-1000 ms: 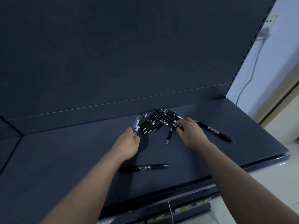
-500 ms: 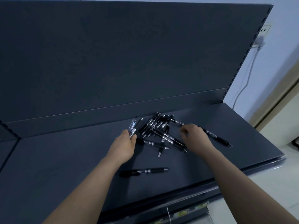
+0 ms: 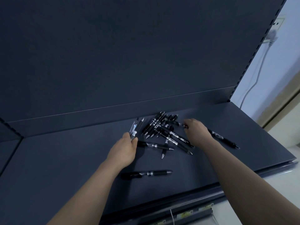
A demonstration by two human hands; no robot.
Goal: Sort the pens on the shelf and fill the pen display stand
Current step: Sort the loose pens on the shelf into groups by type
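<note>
My left hand (image 3: 125,150) has its fingers (image 3: 127,136) pinching clear pens (image 3: 134,128) beside the pen pile (image 3: 164,129); my right hand (image 3: 197,133) curls into it, grip unclear.

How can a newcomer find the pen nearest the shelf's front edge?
Start at the dark shelf, then the pile of pens near its back wall. Well in front of it, closest to the shelf's front edge, one black pen lies alone, apart from all others.

Labels on pens (image 3: 168,133) unreadable; right hand (image 3: 197,132) fingertips hidden.
</note>
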